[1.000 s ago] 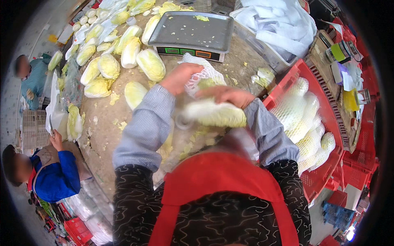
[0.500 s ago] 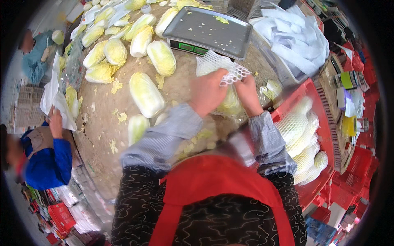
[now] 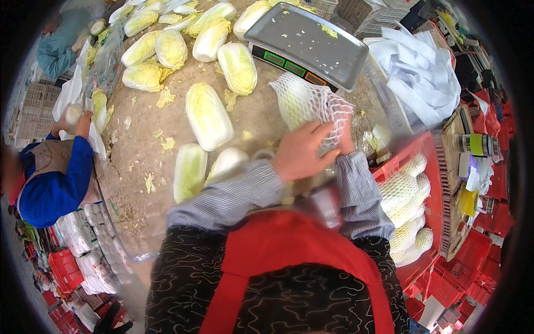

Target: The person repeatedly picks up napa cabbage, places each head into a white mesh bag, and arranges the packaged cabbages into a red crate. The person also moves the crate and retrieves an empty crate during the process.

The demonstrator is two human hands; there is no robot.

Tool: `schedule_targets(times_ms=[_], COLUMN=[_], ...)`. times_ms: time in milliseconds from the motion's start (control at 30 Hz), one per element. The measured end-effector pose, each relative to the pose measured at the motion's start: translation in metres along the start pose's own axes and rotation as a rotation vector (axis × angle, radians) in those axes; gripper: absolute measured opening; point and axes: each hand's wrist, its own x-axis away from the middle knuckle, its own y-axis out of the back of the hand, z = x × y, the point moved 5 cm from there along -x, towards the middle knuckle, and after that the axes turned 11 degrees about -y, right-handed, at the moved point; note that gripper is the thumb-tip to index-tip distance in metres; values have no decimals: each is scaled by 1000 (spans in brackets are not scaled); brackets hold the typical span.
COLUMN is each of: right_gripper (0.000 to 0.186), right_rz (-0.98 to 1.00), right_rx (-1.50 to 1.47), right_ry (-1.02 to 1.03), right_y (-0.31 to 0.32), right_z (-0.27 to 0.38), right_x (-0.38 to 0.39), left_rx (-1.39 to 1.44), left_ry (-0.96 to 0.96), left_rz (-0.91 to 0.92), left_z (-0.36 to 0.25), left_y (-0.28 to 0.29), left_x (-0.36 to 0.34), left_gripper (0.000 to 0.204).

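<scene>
A white foam net sleeve lies over a pale Chinese cabbage, whose leaves show faintly through the mesh, just in front of the scale. My right hand grips the sleeve at its right end, and mesh covers most of its fingers. Close to the sleeve's near edge is my left hand, its fingers stretched and spread; whether they touch the mesh I cannot tell. Left of my hands lie a bare Chinese cabbage, another cabbage and a third one partly behind my left sleeve.
A scale with a grey tray stands beyond my hands. White foam sleeves fill a clear bin at far right. Netted cabbages sit in a red crate. More cabbages lie far left. A co-worker in blue handles something white.
My left hand has let go of the net's edge and spread its fingers, lower down. The sleeve now stretches farther over the cabbage and across my right hand. The whole view has shifted slightly.
</scene>
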Motion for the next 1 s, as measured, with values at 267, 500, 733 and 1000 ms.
schedule_targets(times_ms=[267, 500, 733, 1000], right_gripper=[22, 19, 23, 57], right_rz=[144, -45, -329, -69], right_rx=[601, 789, 393, 578], right_ry=[78, -345, -76, -150], right_y=[51, 94, 72, 37], right_z=[30, 80, 115, 78], right_x=[57, 86, 80, 62], left_rx=[-383, -283, 379, -126], left_ry=[257, 811, 1134, 386], left_rz=[36, -188, -567, -445], left_z=[73, 163, 191, 121], left_y=[81, 159, 181, 146], left_x=[53, 110, 122, 44], left_gripper=[64, 107, 111, 72])
